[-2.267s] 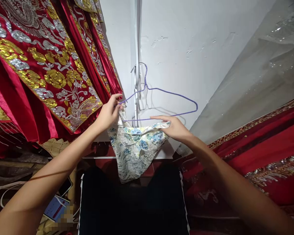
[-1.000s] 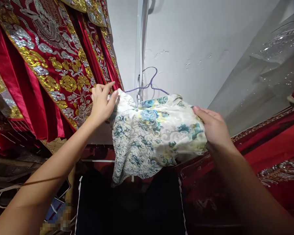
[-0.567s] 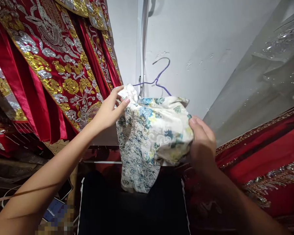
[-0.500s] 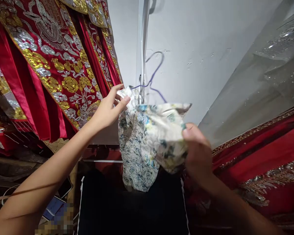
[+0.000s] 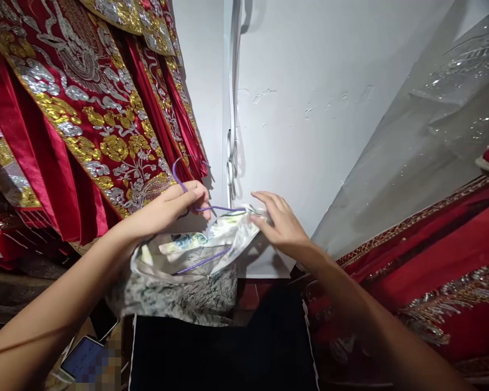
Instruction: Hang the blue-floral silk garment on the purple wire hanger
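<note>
My left hand point(image 5: 185, 202) is closed around a thin purple clothes hanger point(image 5: 218, 207) near its neck, and the hook curves up past the knuckles. A pale garment with a blue, green and yellow floral print point(image 5: 179, 296) hangs on the hanger, its neckline gaping upward. The hanger's lower bar shows inside the opening. At the garment's right shoulder, around the hanger's end, my right hand point(image 5: 281, 225) has the cloth between thumb and fairly straight fingers. The garment's left side is smeared by motion and partly behind my left forearm.
Red costumes with gold and silver embroidery point(image 5: 116, 144) hang at the left. A white wall point(image 5: 301, 136) with a vertical strip lies ahead. Clear plastic sheeting point(image 5: 391, 179) over red cloth point(image 5: 444, 250) is on the right. A phone-like lit screen point(image 5: 83, 355) lies at lower left.
My left hand has gone from the garment's shoulder to the hanger's neck. The hanger and garment have come down and tilted left. My right hand has moved left to the other shoulder.
</note>
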Motion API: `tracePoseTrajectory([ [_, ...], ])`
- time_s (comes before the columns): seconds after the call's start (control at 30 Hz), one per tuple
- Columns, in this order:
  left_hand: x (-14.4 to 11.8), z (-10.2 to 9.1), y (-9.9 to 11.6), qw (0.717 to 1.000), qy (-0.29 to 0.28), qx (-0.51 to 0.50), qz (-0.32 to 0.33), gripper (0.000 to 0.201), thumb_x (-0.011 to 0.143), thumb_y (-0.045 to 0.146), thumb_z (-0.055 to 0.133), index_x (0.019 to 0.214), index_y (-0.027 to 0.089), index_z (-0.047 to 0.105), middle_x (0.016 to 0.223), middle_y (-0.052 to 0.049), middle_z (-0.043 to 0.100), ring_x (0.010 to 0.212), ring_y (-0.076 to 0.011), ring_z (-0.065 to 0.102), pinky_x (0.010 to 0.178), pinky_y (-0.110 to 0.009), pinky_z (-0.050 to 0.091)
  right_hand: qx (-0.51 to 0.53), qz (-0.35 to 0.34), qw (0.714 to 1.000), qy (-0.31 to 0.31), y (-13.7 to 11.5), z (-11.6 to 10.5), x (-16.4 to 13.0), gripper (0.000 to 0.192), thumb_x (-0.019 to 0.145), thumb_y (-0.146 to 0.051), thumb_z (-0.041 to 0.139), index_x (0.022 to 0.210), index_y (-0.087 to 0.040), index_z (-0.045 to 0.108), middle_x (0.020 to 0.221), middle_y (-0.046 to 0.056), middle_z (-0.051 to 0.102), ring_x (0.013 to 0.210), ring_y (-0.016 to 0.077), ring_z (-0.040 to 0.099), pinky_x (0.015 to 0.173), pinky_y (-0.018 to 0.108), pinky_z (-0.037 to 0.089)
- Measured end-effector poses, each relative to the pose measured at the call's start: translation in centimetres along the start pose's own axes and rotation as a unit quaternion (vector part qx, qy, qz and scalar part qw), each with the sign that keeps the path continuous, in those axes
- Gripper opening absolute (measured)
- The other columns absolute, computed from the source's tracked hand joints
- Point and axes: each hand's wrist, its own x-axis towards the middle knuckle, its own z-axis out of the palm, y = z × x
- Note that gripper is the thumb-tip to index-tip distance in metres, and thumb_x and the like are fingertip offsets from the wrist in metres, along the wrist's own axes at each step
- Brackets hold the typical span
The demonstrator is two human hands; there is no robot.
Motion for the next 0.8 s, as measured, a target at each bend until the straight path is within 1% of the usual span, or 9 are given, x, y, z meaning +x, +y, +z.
tracePoseTrajectory([
  [0.07, 0.9, -1.0, -0.2, 0.999, 0.03, 0.011, 0.0, 0.035, 0.101, 0.049, 0.044, 0.097, 0.019, 0.061, 0.085, -0.006, 0.072, 0.083, -0.0202, 0.067, 0.083, -0.035, 0.051, 0.059, 0.049, 0.996, -0.037, 0.5, -0.5, 0.8, 0.041, 0.099, -0.054, 0.047, 0.103, -0.02, 0.069, 0.098, 0.008, 0.067, 0.09, 0.0235, 0.062, 0.081, 0.037, 0.05],
  [0.17, 2.6, -3.0, -1.9, 0.99, 0.139, 0.029, -0.008, 0.038, 0.094, 0.055, 0.055, 0.102, 0.018, 0.06, 0.077, -0.005, 0.069, 0.075, -0.0206, 0.068, 0.074, -0.035, 0.054, 0.149, 0.102, 0.982, -0.053, 0.3, -1.5, 1.9, 0.051, 0.094, -0.063, 0.052, 0.077, -0.018, 0.067, 0.06, -0.002, 0.048, 0.053, 0.0124, 0.044, 0.054, 0.027, 0.036],
  [0.27, 3.5, -5.3, -3.9, 0.976, 0.217, 0.025, -0.003, 0.042, 0.093, 0.056, 0.055, 0.107, 0.017, 0.061, 0.088, -0.008, 0.071, 0.085, -0.0218, 0.069, 0.078, -0.037, 0.054, 0.195, 0.128, 0.971, 0.058, 0.8, -2.5, 4.0, 0.049, 0.083, -0.065, 0.065, 0.071, -0.017, 0.067, 0.05, -0.005, 0.04, 0.047, 0.011, 0.038, 0.047, 0.026, 0.03],
  [0.37, 3.0, -6.4, -5.4, 0.947, 0.297, 0.121, 0.01, 0.039, 0.092, 0.052, 0.058, 0.111, 0.018, 0.063, 0.111, -0.011, 0.069, 0.104, -0.0254, 0.065, 0.09, -0.041, 0.051, 0.248, 0.13, 0.95, 0.14, 2.1, -3.5, 6.9, 0.047, 0.076, -0.064, 0.073, 0.066, -0.019, 0.066, 0.051, -0.002, 0.049, 0.051, 0.0143, 0.048, 0.047, 0.027, 0.036],
  [0.43, 2.3, -6.0, -6.0, 0.921, 0.336, 0.195, 0.017, 0.041, 0.087, 0.048, 0.065, 0.116, 0.021, 0.061, 0.123, -0.012, 0.065, 0.113, -0.028, 0.06, 0.095, -0.043, 0.048, 0.288, 0.135, 0.933, 0.168, 2.9, -4.1, 8.2, 0.044, 0.074, -0.062, 0.076, 0.067, -0.02, 0.068, 0.056, 0.001, 0.058, 0.055, 0.0172, 0.054, 0.049, 0.029, 0.042],
  [0.5, 1.5, -5.1, -6.4, 0.906, 0.354, 0.231, 0.024, 0.051, 0.083, 0.046, 0.07, 0.125, 0.022, 0.055, 0.126, -0.012, 0.062, 0.115, -0.0287, 0.059, 0.096, -0.043, 0.047, 0.319, 0.146, 0.917, 0.189, 3.4, -4.5, 8.5, 0.04, 0.073, -0.06, 0.077, 0.069, -0.02, 0.07, 0.06, 0.003, 0.063, 0.057, 0.0191, 0.058, 0.052, 0.032, 0.045],
  [0.6, 1.1, -3.5, -7.1, 0.905, 0.37, 0.209, 0.035, 0.064, 0.081, 0.041, 0.072, 0.135, 0.022, 0.044, 0.111, -0.009, 0.066, 0.104, -0.0249, 0.062, 0.089, -0.039, 0.049, 0.336, 0.16, 0.905, 0.207, 4.0, -4.5, 7.0, 0.036, 0.075, -0.056, 0.077, 0.071, -0.021, 0.071, 0.063, 0.003, 0.065, 0.057, 0.0187, 0.058, 0.056, 0.033, 0.047],
  [0.67, 1.4, -2.8, -7.6, 0.918, 0.362, 0.162, 0.025, 0.058, 0.083, 0.039, 0.07, 0.132, 0.021, 0.046, 0.096, -0.005, 0.067, 0.091, -0.0215, 0.064, 0.082, -0.035, 0.05, 0.323, 0.162, 0.908, 0.214, 4.4, -4.0, 5.2, 0.034, 0.079, -0.054, 0.075, 0.071, -0.021, 0.07, 0.064, 0.001, 0.064, 0.056, 0.017, 0.056, 0.056, 0.032, 0.045],
  [0.8, 3.3, -1.7, -8.7, 0.951, 0.308, 0.033, -0.015, 0.029, 0.08, 0.032, 0.068, 0.104, 0.018, 0.06, 0.074, -0.001, 0.062, 0.071, -0.0178, 0.062, 0.07, -0.032, 0.05, 0.202, 0.158, 0.94, 0.226, 5.1, -2.7, 2.1, 0.037, 0.089, -0.051, 0.063, 0.066, -0.022, 0.064, 0.055, -0.002, 0.052, 0.053, 0.0158, 0.047, 0.053, 0.03, 0.038],
])
